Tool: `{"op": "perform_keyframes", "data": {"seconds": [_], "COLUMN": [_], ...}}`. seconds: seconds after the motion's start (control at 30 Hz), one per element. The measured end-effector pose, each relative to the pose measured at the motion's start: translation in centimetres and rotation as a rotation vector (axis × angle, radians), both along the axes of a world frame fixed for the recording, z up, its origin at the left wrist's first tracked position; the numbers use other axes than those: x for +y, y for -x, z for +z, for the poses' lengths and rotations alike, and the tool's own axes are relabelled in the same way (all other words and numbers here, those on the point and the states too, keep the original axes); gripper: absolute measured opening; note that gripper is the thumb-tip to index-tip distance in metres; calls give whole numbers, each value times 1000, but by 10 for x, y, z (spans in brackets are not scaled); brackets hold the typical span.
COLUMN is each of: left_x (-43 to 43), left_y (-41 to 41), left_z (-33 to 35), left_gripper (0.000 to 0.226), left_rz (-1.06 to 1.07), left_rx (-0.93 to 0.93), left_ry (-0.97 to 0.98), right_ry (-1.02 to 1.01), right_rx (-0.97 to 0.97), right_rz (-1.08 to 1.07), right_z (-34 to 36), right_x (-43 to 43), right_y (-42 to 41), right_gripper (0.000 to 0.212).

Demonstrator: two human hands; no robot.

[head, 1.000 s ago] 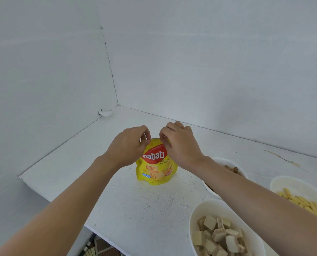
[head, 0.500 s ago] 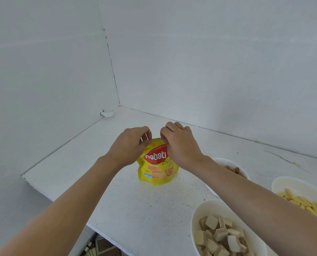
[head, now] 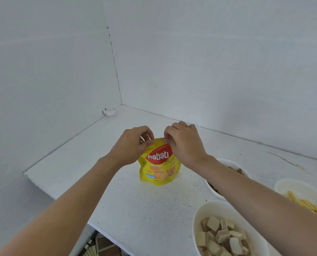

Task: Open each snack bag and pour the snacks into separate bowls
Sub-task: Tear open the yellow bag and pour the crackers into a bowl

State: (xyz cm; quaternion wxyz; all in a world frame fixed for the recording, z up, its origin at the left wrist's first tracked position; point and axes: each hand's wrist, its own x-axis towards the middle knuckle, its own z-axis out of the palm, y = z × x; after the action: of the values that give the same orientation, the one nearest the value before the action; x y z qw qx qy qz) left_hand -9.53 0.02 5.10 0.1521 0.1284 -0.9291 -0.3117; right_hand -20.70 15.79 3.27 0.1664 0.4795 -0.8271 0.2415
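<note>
A yellow snack bag [head: 159, 168] with a red logo stands upright on the white table [head: 106, 163]. My left hand [head: 130, 145] pinches the bag's top edge at its left corner. My right hand [head: 184, 143] pinches the same top edge at the right corner. Both sets of fingertips hide the seal, so I cannot tell whether it is torn. A white bowl [head: 205, 215] of square wafer pieces sits at the near right. Another white bowl [head: 290, 185] with yellow sticks stands at the far right. A third bowl [head: 233, 163] with brown pieces lies partly under my right forearm.
White walls meet in a corner behind the bag, with a small white fitting [head: 109, 112] at the wall's foot. The table's left edge [head: 35, 180] drops off to the floor, where a patterned mat [head: 102, 246] shows below the near edge.
Both hands stay pinched on the bag's top edge. The hands have drawn slightly apart and the bag's top shows a little more between them.
</note>
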Motion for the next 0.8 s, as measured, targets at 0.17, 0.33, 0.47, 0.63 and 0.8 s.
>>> {"op": "perform_keyframes", "data": {"seconds": [0.17,0.33,0.47,0.63,0.8], "left_x": [-1,1,2,5,15], "left_y": [2,5,7,10,14], "left_z": [4,12,17,15,5], "left_gripper": [4,14,14,8,11], "left_rz": [-31,-48,-55,-37,33], "left_rx": [-57,-118,-156,-152,-90], "left_ry": [2,-156,-283,-287,-326], "right_ry": [-79,-27,-14,11,164], "right_rx": [48,33,-2,-81,-284], "right_rz": [-2,18,51,70,-6], "right_z": [0,-3,-7,-6,-6], "right_x": [-1,2,2,2,0], "right_y": [-1,3,6,7,-2], "right_gripper": [8,5,11,10,13]}}
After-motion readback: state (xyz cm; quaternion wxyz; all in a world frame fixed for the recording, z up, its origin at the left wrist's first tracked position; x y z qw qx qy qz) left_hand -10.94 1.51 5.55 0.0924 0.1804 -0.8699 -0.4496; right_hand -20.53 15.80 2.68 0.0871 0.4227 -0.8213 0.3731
